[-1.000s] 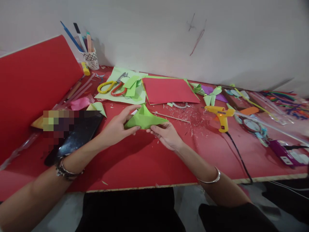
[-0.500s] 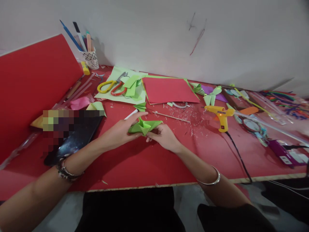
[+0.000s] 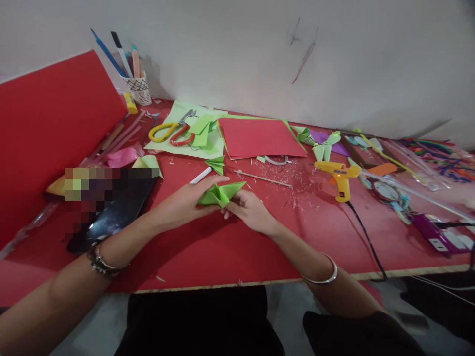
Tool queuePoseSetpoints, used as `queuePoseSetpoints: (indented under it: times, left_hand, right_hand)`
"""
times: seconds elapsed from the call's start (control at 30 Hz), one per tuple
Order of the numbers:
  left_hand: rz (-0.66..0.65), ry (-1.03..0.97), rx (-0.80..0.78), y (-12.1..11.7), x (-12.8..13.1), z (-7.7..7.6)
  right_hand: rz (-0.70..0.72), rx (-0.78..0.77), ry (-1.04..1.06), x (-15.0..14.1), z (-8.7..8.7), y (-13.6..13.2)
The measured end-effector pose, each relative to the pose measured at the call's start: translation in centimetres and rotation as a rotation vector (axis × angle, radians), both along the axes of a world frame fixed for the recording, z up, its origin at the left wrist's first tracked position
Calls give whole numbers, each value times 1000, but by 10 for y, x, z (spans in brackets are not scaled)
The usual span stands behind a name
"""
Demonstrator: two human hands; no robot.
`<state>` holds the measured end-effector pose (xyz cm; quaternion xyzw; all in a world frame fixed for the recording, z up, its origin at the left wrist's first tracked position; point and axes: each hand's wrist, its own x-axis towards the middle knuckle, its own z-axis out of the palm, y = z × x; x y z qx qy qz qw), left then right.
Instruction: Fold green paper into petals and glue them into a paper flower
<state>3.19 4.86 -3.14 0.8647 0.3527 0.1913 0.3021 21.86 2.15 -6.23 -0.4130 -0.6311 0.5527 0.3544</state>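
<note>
Over the red desk (image 3: pixel 222 267), the left hand (image 3: pixel 183 201) and right hand (image 3: pixel 258 212) have both sunk a little toward the front edge since a second ago. Between them the green paper (image 3: pixel 221 193) has gone from a broad, peaked sheet to a narrower, hollowed form with one point reaching right. The folding seems to be gathering its creases inward. The paper appears raised off the desk: the left fingers are clamped on its left end, thumb below and index finger along the top, while the right fingers pinch its lower right part. Beyond the left hand, a pleated green piece (image 3: pixel 215 164) and a white rod (image 3: pixel 201 174) are more exposed.

The left forearm (image 3: pixel 63 294) is cut off by the picture's edge. The paper's underside and left end are covered, so its layers cannot be counted. The rod's near end is behind the left hand, and whether it joins the pleated piece is unclear. Some right fingertips are hidden.
</note>
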Motion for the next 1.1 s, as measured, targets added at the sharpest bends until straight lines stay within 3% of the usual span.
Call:
queuePoseSetpoints:
  times: [0.23,0.4,0.5,0.7,0.93,1.1]
  left_hand:
    - [175,-109,-2,-2,3,-3]
    - [332,-347,-232,4,3,0]
    - [287,-372,-343,9,-1,3]
    - [338,-457,-324,10,-4,7]
    - [287,-377,-314,2,-1,9]
    - [302,-543,-376,4,-1,5]
  right_hand:
    - [-146,-74,195,0,-1,4]
    - [-295,-151,394,-2,-5,7]
    - [-323,-173,434,-1,-5,6]
    - [-253,-177,253,-1,5,0]
    - [-262,-185,453,-7,-3,-2]
    - [-317,-226,528,-10,-2,-4]
